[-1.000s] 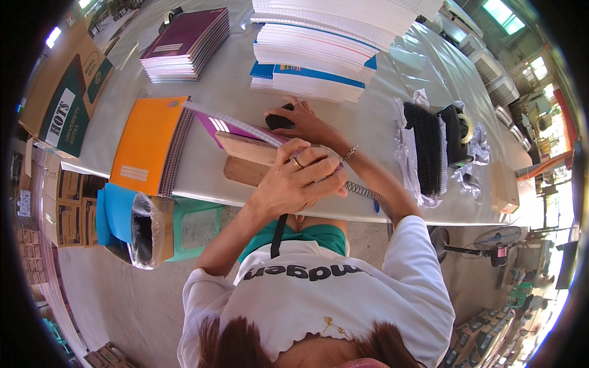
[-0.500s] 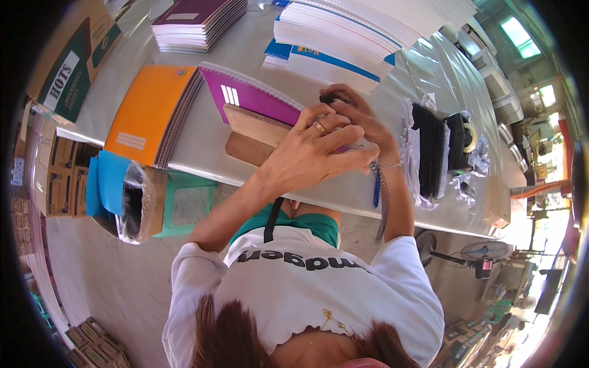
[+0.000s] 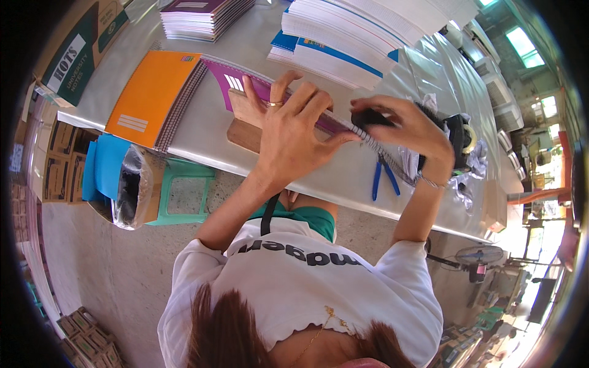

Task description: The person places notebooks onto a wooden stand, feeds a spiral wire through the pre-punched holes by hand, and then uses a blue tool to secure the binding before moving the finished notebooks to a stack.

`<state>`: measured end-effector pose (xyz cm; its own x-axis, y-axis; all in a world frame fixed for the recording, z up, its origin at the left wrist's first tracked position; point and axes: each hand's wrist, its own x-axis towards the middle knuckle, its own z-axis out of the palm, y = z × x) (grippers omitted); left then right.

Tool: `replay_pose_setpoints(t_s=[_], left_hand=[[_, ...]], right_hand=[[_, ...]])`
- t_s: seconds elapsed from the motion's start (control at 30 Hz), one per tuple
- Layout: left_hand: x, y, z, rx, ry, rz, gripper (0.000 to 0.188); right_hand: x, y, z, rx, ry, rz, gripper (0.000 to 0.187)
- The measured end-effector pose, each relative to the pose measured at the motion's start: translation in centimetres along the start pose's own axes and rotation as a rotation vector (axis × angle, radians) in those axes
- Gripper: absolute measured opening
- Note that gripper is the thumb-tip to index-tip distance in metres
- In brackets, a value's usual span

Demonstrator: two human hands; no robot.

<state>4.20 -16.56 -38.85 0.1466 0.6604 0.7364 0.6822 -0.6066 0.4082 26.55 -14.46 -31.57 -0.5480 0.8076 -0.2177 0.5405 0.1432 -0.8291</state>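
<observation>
A purple notebook (image 3: pixel 219 81) stands on its edge against a wooden block (image 3: pixel 244 111) on the table. My left hand (image 3: pixel 293 126) grips the notebook's upper edge, fingers over the top, thumb stretched toward its right end. From that end a dark spiral wire coil (image 3: pixel 388 154) trails down to the right. My right hand (image 3: pixel 408 122) is just right of the notebook, fingers curled around a black object (image 3: pixel 371 118), blurred and too unclear to name. Blue-handled pliers (image 3: pixel 385 179) lie below the coil, near the table's front edge.
An orange notebook stack (image 3: pixel 150 101) lies left, a purple stack (image 3: pixel 205 21) and blue-edged paper stacks (image 3: pixel 337 58) at the back. A black tape dispenser (image 3: pixel 457 147) stands right. A carton (image 3: pixel 83 58) is far left; a green stool (image 3: pixel 184 190) is below the table's edge.
My right hand has moved right, away from the notebook's end, with the black object. My left hand has shifted left with its fingers over the notebook. The coil and pliers show more fully.
</observation>
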Motion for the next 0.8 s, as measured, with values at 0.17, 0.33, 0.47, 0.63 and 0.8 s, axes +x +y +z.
replay_pose_setpoints(t_s=[0.17, 0.33, 0.47, 0.63, 0.8], left_hand=[[1.0, -0.1, -0.1, -0.035, -0.033, 0.027, 0.05], [1.1, -0.7, -0.1, -0.097, -0.08, 0.014, 0.05], [1.4, -1.0, 0.0, -0.102, -0.063, 0.034, 0.05], [1.1, -1.1, -0.6, -0.181, -0.13, 0.044, 0.053], [0.9, -1.0, -0.8, -0.223, -0.173, 0.07, 0.06]], right_hand=[[-0.6, -0.1, -0.2, 0.343, 0.038, -0.309, 0.046], [0.5, 0.0, 0.5, 0.261, 0.082, -0.14, 0.044], [-0.3, -1.9, 0.9, 0.018, 0.077, -0.143, 0.045], [-1.3, -3.1, 1.2, -0.008, 0.191, -0.238, 0.04], [-0.4, -3.0, 1.6, -0.02, 0.16, -0.119, 0.041]])
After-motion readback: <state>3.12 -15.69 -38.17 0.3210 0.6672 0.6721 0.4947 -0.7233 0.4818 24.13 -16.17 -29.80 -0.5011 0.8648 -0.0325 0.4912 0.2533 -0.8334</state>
